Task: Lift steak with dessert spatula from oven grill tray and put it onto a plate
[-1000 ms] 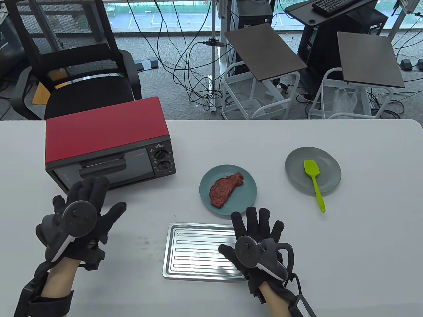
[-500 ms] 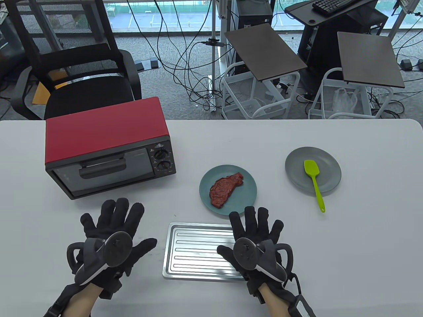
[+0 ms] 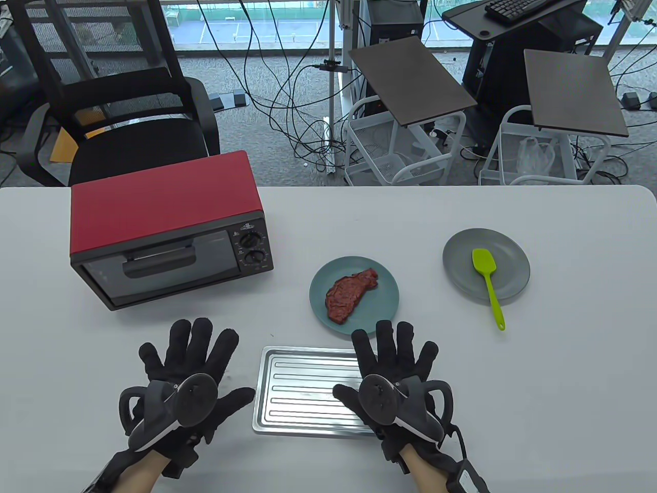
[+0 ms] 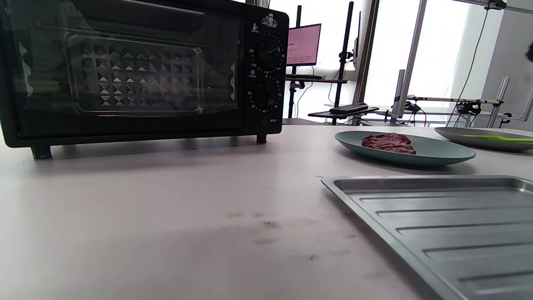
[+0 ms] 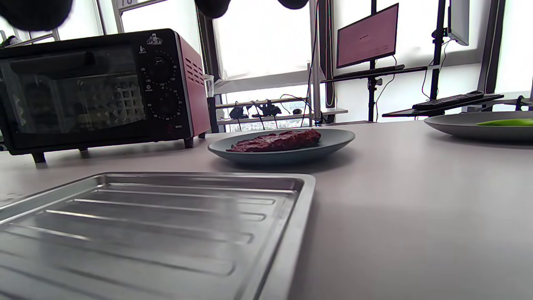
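Note:
The red-brown steak (image 3: 350,294) (image 4: 388,143) (image 5: 275,141) lies on a teal plate (image 3: 382,307) (image 4: 441,153) (image 5: 333,139) at the table's middle. A green dessert spatula (image 3: 488,283) rests on a grey plate (image 3: 516,257) (image 5: 458,125) to the right, its handle over the rim. The silver grill tray (image 3: 303,395) (image 4: 437,225) (image 5: 145,233) sits bare near the front edge. My left hand (image 3: 192,354) lies flat on the table left of the tray, fingers spread. My right hand (image 3: 392,352) lies flat over the tray's right end, fingers straight, holding nothing.
A red toaster oven (image 3: 164,226) (image 4: 137,71) (image 5: 95,87) with its door closed stands at the back left. An office chair (image 3: 118,113), cables and small carts lie beyond the table's far edge.
My left hand has come back from the oven front toward me and to the right, settling flat beside the tray. The right hand has barely shifted.

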A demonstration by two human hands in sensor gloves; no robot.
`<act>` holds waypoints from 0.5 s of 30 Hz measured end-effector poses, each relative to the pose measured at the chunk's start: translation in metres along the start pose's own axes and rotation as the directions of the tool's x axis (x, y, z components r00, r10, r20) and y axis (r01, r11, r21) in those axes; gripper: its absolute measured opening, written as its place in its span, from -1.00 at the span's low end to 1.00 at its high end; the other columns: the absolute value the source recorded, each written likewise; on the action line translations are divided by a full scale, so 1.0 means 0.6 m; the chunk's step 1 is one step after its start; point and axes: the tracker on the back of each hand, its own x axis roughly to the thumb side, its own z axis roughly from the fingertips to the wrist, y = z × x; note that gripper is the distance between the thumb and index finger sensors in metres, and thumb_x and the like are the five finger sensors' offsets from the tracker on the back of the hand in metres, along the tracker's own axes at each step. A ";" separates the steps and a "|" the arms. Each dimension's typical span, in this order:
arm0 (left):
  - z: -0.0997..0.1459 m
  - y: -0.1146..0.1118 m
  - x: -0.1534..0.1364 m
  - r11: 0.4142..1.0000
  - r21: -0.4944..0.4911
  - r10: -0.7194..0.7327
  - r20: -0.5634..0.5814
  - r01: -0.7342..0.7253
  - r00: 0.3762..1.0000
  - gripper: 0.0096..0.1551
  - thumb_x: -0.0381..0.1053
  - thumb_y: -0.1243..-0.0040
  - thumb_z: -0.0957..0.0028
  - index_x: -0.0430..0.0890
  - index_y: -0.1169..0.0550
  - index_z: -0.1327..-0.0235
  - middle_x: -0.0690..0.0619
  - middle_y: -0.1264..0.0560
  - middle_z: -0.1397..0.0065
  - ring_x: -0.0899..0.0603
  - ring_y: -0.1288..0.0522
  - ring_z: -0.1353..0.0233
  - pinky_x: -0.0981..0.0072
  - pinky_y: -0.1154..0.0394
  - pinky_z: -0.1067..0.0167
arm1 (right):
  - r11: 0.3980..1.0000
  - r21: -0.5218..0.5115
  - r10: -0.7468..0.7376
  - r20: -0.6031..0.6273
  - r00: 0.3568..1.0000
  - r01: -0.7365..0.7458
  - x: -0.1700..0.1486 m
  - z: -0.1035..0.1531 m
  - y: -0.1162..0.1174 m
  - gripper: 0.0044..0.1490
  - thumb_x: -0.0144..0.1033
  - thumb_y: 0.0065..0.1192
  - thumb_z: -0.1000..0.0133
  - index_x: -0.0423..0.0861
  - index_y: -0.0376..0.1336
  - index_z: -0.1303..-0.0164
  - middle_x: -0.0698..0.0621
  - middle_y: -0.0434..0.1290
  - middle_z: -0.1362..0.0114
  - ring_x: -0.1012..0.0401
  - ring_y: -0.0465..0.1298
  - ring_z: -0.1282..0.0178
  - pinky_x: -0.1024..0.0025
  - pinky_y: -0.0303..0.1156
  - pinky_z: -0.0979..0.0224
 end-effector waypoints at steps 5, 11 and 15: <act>-0.006 -0.013 -0.006 0.999 -0.019 0.042 -0.013 -0.042 0.999 0.21 0.85 0.21 0.35 0.44 0.23 -0.54 0.13 0.33 -0.78 -0.28 0.34 -0.81 -0.65 0.24 -0.43 | 1.000 0.006 0.002 0.013 1.000 -0.002 0.003 0.000 0.000 0.27 0.58 -0.13 -0.04 0.03 -0.32 -0.75 -0.27 -0.36 -0.78 -0.35 -0.41 -0.68 -0.68 -0.33 -0.44; -0.014 -0.033 -0.015 0.996 -0.075 0.048 -0.037 -0.051 0.998 0.22 0.86 0.20 0.36 0.46 0.28 -0.51 0.15 0.39 -0.77 -0.27 0.39 -0.80 -0.64 0.26 -0.44 | 1.000 0.020 0.008 0.017 1.000 -0.008 0.004 -0.002 0.003 0.27 0.59 -0.13 -0.04 0.02 -0.32 -0.75 -0.27 -0.37 -0.78 -0.34 -0.42 -0.68 -0.68 -0.34 -0.44; -0.013 -0.043 -0.012 0.995 -0.097 0.037 -0.022 -0.039 0.999 0.22 0.85 0.21 0.35 0.45 0.29 -0.51 0.14 0.39 -0.76 -0.27 0.40 -0.79 -0.64 0.26 -0.43 | 1.000 0.024 0.014 0.022 1.000 -0.014 0.006 -0.002 0.004 0.27 0.58 -0.13 -0.04 0.02 -0.32 -0.75 -0.27 -0.37 -0.78 -0.34 -0.42 -0.68 -0.68 -0.34 -0.44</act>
